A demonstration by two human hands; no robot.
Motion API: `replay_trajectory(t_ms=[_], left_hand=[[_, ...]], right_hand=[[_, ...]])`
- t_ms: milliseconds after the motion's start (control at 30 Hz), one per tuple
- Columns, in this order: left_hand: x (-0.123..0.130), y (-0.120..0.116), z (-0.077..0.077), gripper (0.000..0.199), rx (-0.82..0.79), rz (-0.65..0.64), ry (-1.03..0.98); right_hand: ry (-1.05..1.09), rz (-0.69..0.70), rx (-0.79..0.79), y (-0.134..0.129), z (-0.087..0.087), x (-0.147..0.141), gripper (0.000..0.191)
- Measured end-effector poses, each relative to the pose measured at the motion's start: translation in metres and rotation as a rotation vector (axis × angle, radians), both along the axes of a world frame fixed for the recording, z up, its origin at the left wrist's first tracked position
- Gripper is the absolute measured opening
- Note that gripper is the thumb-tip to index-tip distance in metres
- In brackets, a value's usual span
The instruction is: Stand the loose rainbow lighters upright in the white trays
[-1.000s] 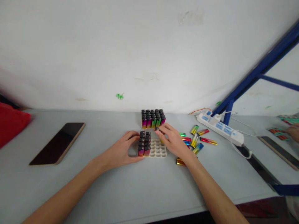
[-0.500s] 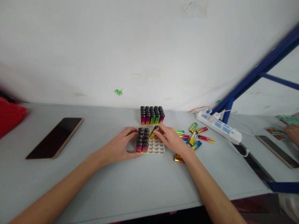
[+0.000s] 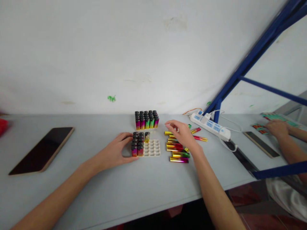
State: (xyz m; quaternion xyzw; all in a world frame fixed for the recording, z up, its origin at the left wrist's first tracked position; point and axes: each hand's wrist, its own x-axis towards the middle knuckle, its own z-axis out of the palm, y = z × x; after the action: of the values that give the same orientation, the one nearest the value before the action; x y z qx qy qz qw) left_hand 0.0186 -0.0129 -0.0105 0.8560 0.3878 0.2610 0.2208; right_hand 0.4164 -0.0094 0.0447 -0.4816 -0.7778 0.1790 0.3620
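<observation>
My left hand [image 3: 112, 151] curls round the left side of a white tray [image 3: 154, 148], holding it by thumb and fingers. In the tray's left part, two columns of black-topped lighters [image 3: 137, 143] with pink and purple bodies stand upright. One yellowish lighter [image 3: 147, 138] stands in the third column's back hole; the other visible holes hold nothing. Over the left part of a pile of shiny metallic coloured sleeves [image 3: 176, 148], my right hand [image 3: 182, 132] hovers with fingers stretched out and nothing visible in them. My wrist partly covers the pile.
Behind the tray, a full block of black-topped lighters [image 3: 146, 120] stands near the wall. To the left lies a dark tablet-like slab [image 3: 43, 148]. A white power strip [image 3: 211, 126] and blue metal frame [image 3: 230, 81] are to the right, with another person's hand [image 3: 278, 129] beyond.
My right hand has let go of a yellowish lighter, now in the tray's third column, and moved right over the sleeves. My left hand stays at the tray; the view has shifted right.
</observation>
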Motion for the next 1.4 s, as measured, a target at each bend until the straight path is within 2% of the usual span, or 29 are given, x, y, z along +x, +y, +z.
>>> replay_trajectory(t_ms=[67,133,267,367,433,500,700,900,1000,1133,1200,1300,1400], left_hand=[[0.000,0.000,0.000,0.075,-0.001,0.010,0.001],[0.001,0.000,0.000,0.075,-0.003,0.009,0.009],[0.004,-0.001,0.000,0.071,0.005,-0.004,0.003],[0.004,-0.001,0.000,0.070,0.003,-0.009,-0.007],[0.004,-0.001,0.000,0.072,-0.003,-0.009,-0.002],[0.003,0.000,0.000,0.074,-0.007,-0.005,0.007],[0.002,0.001,0.000,0.076,-0.004,-0.002,0.007],[0.004,-0.001,0.000,0.069,0.012,-0.023,-0.014],[0.005,-0.002,0.000,0.069,0.012,-0.019,-0.017],[0.004,-0.002,-0.002,0.074,-0.001,-0.015,-0.007],[0.004,-0.002,-0.002,0.071,0.004,-0.013,-0.008],[0.004,-0.004,-0.001,0.065,0.010,-0.017,-0.011],[0.004,-0.005,0.000,0.064,0.012,-0.021,-0.014]], right_hand=[[-0.018,-0.077,0.005,-0.011,0.007,0.023,0.035],[-0.055,-0.089,-0.005,-0.031,0.008,0.042,0.032],[-0.145,-0.112,-0.005,-0.083,-0.006,0.068,0.021],[-0.186,-0.188,-0.008,-0.103,-0.018,0.087,0.018],[-0.199,-0.229,0.000,-0.100,-0.020,0.095,0.019],[-0.217,-0.218,-0.004,-0.086,-0.019,0.097,0.019],[-0.322,-0.045,-0.139,-0.039,-0.019,0.076,0.016],[-0.394,-0.028,-0.183,-0.026,-0.024,0.080,0.012],[-0.265,-0.015,-0.189,-0.026,-0.022,0.084,0.013],[0.150,-0.031,-0.271,-0.023,-0.013,0.069,0.045],[0.418,-0.066,-0.324,-0.019,-0.005,0.051,0.058],[0.774,-0.092,-0.369,-0.010,0.009,0.014,0.069],[0.903,-0.002,-0.461,-0.004,0.021,-0.024,0.071]])
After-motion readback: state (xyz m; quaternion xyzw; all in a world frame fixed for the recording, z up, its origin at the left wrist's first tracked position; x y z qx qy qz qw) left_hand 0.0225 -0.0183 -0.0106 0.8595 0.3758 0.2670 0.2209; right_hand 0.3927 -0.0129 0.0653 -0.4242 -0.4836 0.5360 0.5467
